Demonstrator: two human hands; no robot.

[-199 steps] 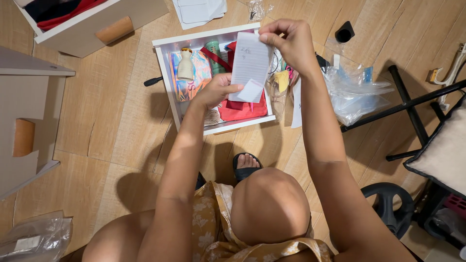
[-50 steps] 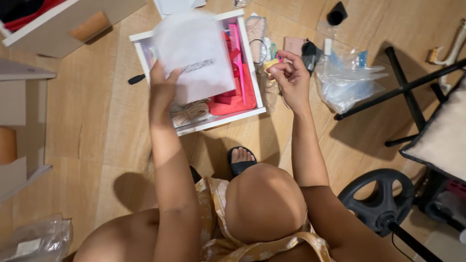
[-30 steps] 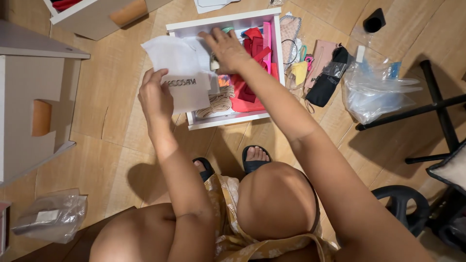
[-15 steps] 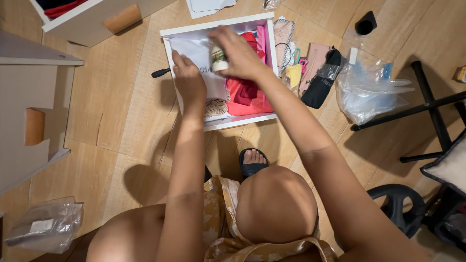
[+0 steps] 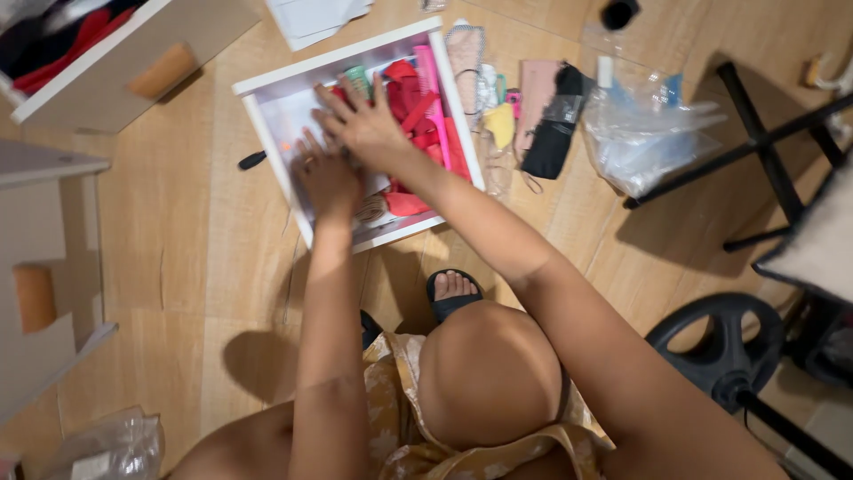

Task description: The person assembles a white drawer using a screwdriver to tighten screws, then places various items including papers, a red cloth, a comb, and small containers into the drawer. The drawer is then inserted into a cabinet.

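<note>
Both hands are inside the white drawer [image 5: 267,116], which lies on the wooden floor [image 5: 178,249] in front of the person's knees. The left hand [image 5: 324,173] rests palm down on the pale left part of the drawer, with fingers a little spread and flat, not pinching anything that I can see. The right hand [image 5: 364,124] is just beside it, on the far right side, also flat with the fingers spread wide, and it presses on the things there. Under and right of this hand lie red items [image 5: 413,98] and a pink comb [image 5: 431,89]; a green bottle [image 5: 357,78] stands just beyond the fingertips.

Right of the drawer, on the floor, are small loose things, a pink pouch [image 5: 536,89], a black case [image 5: 553,133] and a clear plastic bag [image 5: 644,133]. A black pen [image 5: 252,160] lies touching the drawer's left wall. Another drawer [image 5: 124,62] with red cloth is at the far left. A black stool frame [image 5: 755,151] stands at the right.
</note>
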